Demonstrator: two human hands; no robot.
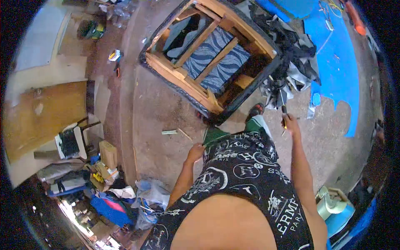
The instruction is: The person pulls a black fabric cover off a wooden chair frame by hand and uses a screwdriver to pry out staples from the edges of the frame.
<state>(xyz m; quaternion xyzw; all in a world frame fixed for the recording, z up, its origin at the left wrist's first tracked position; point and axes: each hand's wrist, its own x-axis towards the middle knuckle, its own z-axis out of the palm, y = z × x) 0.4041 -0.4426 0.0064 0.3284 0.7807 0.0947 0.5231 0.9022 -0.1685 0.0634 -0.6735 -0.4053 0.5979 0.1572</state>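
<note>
Tool (284, 116) with a dark handle and a bit of yellow on it sits in the right hand (291, 125), which is closed around it. The tool is held out in front of the person's body, just beside the near corner of the upturned armchair frame (196, 83). It is too small to name exactly; it looks like a screwdriver or a knife. The grip keeps the working end pointed toward the frame, probably so it can reach the edge where the covering meets the wood.

The left hand (195, 152) is lower and nearer the body, with its fingers curled shut by the green shorts (214, 135). Whether it pinches anything cannot be told.

The frame lies underside up on the concrete floor (162, 112), which exposes its wooden slats (204, 37) and a striped grey cloth (212, 62) beneath them. This position seems chosen to give access to the bottom. One shoe (256, 110) stands at the frame's corner, apparently to brace it.

Black fabric scraps (291, 62) are heaped against the frame's far side, next to a blue sheet (337, 62). A plywood board (46, 112) and a small chair (73, 143) stand well apart on the left.
</note>
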